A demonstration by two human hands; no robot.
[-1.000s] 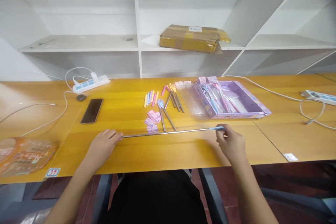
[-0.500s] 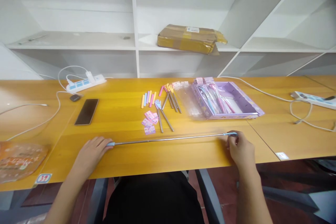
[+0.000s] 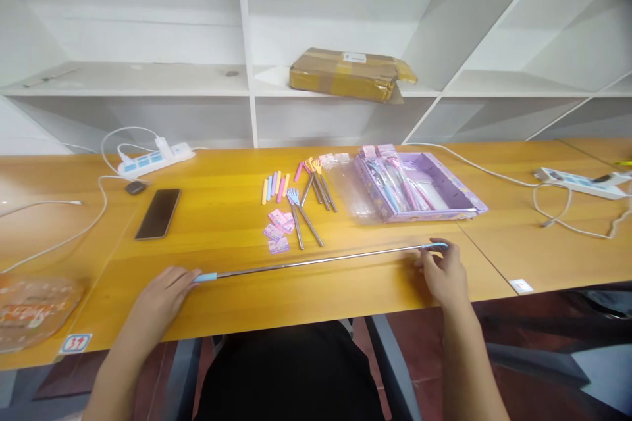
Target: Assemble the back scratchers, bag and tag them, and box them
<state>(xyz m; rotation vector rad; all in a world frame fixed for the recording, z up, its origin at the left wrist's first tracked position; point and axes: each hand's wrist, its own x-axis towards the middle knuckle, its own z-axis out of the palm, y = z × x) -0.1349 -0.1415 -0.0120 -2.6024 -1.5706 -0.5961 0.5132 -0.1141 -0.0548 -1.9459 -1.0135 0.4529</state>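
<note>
The left hand (image 3: 165,293) is closed around the light-blue handle of an extended telescopic back scratcher (image 3: 316,261), and the right hand (image 3: 444,270) pinches its light-blue claw end between the fingers. The back scratcher is the landmark here: its thin metal rod stretches between the two hands over the near part of the wooden desk (image 3: 237,302), sloping slightly upward toward the right hand.

Just beyond the middle of the back scratcher lie two metal rods with blue claw heads (image 3: 305,217), and beside them some small pink and purple cards (image 3: 280,227). Farther beyond it are metal rods with yellow and orange claw heads (image 3: 320,184), next to a row of pastel handle sleeves (image 3: 275,187) in yellow, blue, purple and pink.

Beyond the right half of the back scratcher sits an open purple display box (image 3: 461,200) containing wrapped back scratchers (image 3: 395,184), with clear plastic sleeves (image 3: 350,191) against its left side. Beyond the left end lies a dark smartphone (image 3: 158,214), and farther back a white power strip (image 3: 157,159) with plugs in it. Well beyond, a taped cardboard box (image 3: 345,74) rests on a white shelf (image 3: 197,81).
</note>
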